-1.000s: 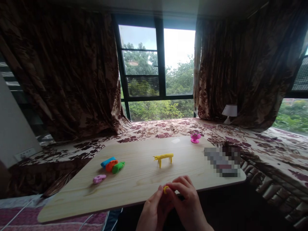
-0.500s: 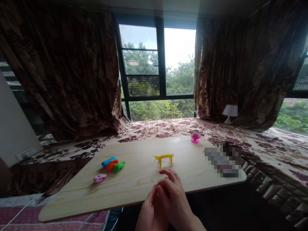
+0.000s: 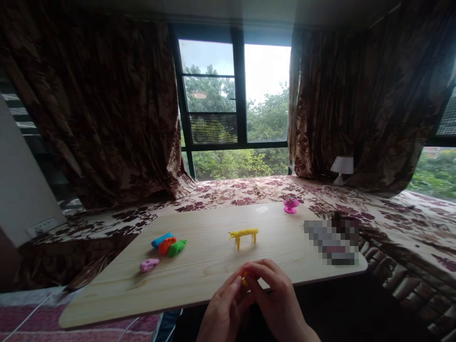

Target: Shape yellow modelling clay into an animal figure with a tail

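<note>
Between the fingertips of both hands, at the table's near edge, is a small piece of yellow modelling clay (image 3: 244, 279). My left hand (image 3: 225, 304) pinches it from the left, and my right hand (image 3: 272, 292) pinches it from the right; fingers cover most of it. Just beyond my hands stands a yellow clay animal figure (image 3: 245, 233), upright on thin legs with small points at its head end.
Blue clay (image 3: 162, 240), orange clay (image 3: 166, 246) and green clay (image 3: 177, 247) lie together on the wooden table (image 3: 117, 289), with a pink clay lump (image 3: 149, 265) nearer me. A magenta mushroom-like piece (image 3: 291, 205) stands at the back right, beyond a blurred-out object (image 3: 329, 242).
Half a second ago my right hand covered my left and hid the yellow clay. Now the hands have parted slightly and the piece shows again between the fingertips. The yellow figure has stayed put.
</note>
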`<move>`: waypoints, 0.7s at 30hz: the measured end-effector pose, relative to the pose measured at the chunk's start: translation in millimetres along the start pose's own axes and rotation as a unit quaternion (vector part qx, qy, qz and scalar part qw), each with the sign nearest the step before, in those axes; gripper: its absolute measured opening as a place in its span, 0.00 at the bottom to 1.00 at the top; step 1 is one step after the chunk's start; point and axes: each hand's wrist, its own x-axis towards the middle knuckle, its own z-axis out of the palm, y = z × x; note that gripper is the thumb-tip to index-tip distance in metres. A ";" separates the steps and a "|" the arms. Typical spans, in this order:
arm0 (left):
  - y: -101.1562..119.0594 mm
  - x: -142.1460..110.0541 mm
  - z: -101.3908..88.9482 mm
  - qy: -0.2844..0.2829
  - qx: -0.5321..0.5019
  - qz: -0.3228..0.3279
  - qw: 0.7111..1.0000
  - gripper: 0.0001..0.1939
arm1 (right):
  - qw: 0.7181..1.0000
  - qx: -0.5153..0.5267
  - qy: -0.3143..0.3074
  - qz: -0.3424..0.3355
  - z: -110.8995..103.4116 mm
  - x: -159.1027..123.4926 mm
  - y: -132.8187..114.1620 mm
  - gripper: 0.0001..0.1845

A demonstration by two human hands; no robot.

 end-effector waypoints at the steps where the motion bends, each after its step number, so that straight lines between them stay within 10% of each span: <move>1: 1.4 -1.0 0.0 0.010 0.035 0.007 0.999 0.14 | 1.000 0.011 -0.002 0.002 -2.3 0.7 2.1 0.09; 10: 7.2 -2.9 -5.1 0.045 0.141 0.019 0.989 0.13 | 0.989 0.036 -0.141 -0.018 -25.2 3.9 -4.9 0.15; 21: 4.4 1.9 -7.5 0.083 0.154 0.029 0.984 0.14 | 0.988 -0.060 -0.137 -0.032 -18.6 3.6 -8.0 0.09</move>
